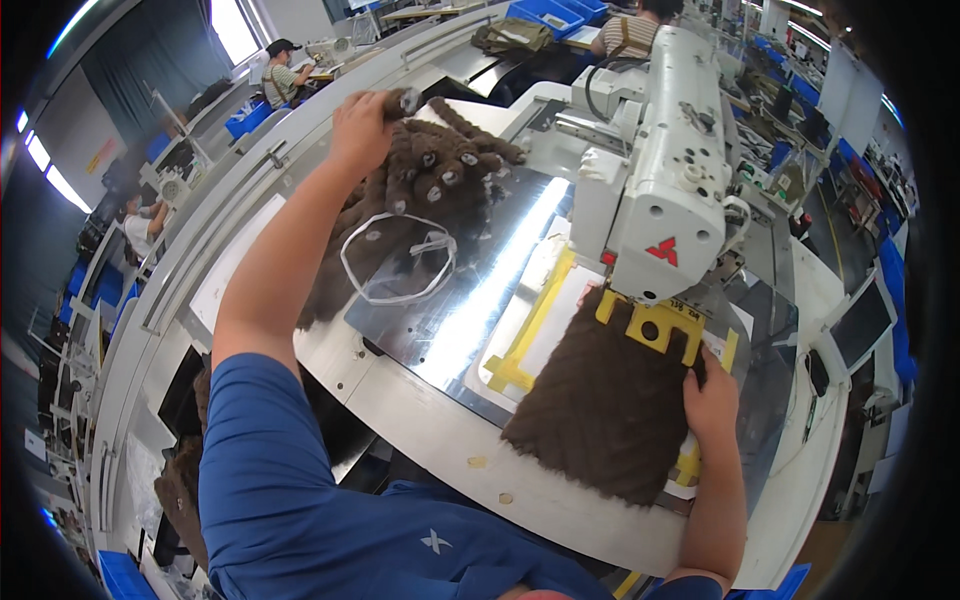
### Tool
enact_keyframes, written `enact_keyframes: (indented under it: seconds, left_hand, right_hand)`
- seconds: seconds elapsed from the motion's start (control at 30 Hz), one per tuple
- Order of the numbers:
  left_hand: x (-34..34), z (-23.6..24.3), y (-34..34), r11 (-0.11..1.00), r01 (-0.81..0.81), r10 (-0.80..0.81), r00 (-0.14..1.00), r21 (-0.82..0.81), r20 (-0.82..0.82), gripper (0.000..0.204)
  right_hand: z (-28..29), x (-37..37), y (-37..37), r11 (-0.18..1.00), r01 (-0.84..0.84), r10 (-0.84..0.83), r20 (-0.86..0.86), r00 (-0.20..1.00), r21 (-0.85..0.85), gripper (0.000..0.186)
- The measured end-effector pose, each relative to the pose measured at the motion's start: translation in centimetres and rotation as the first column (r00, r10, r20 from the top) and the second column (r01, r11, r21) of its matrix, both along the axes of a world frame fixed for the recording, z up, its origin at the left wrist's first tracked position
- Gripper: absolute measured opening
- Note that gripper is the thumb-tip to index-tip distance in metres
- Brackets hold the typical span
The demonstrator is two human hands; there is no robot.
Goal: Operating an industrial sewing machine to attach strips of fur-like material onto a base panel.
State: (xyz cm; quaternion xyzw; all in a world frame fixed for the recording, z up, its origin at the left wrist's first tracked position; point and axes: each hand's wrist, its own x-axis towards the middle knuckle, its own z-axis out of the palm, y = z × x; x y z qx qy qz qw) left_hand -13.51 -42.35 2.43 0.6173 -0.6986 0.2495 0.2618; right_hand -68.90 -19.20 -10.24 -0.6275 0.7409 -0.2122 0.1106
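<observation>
My left hand (362,130) is raised at the upper left, closed on a small brown fur piece (398,105) with a pale end, above a pile of similar furry pieces (420,165). A loop of white tape or cord (398,295) lies below the pile on the shiny metal plate (400,340). My right hand (708,395) grips the right edge of a dark brown fur panel (600,400). The panel lies on a yellow-edged white frame (530,340), partly beneath a yellow cut-out template (650,325) at the head of the white sewing machine (655,170).
Co-workers sit at the upper left (282,80), far left (140,225) and top (625,40). Blue bins (545,15) stand behind. A dark screen (855,315) is at the right. The curved white table edge (520,500) runs near my body, with more fur (180,490) below left.
</observation>
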Motion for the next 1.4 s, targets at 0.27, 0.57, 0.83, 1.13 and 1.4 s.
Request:
enact_keyframes:
  seconds: [0.27, 0.57, 0.83, 1.13, 1.4]
  left_hand:
    - [-19.2, 3.6, 15.8, 0.493, 0.783, -0.806, 0.575, 0.378, -0.139, 0.045]
    - [-27.0, -4.9, 19.1, 0.005, 0.886, -0.742, 0.313, 0.463, -0.592, 0.034]
    - [-26.8, -7.1, 18.0, 0.027, 0.737, -0.704, 0.494, 0.676, -0.511, 0.028]
    - [-25.3, -5.9, 18.2, -0.081, 0.721, -0.694, 0.455, 0.688, -0.558, 0.028]
    - [-18.2, -7.2, 16.2, -0.077, 0.738, -0.342, 0.612, 0.67, -0.713, 0.045]
  right_hand:
    - [5.9, 4.1, 5.0, 0.915, -0.145, 0.283, 0.343, 0.896, -0.375, 0.075]
    - [7.0, 3.7, 8.6, 0.927, -0.336, 0.376, 0.422, 0.825, -0.169, 0.041]
    - [6.9, 3.7, 9.8, 0.874, -0.099, 0.25, 0.265, 0.931, -0.477, 0.043]
    - [7.6, 0.1, 10.7, 0.996, -0.021, 0.073, 0.673, 0.736, -0.085, 0.025]
    - [5.6, -11.0, 17.0, 0.988, 0.152, -0.097, 0.626, 0.773, -0.035, 0.038]
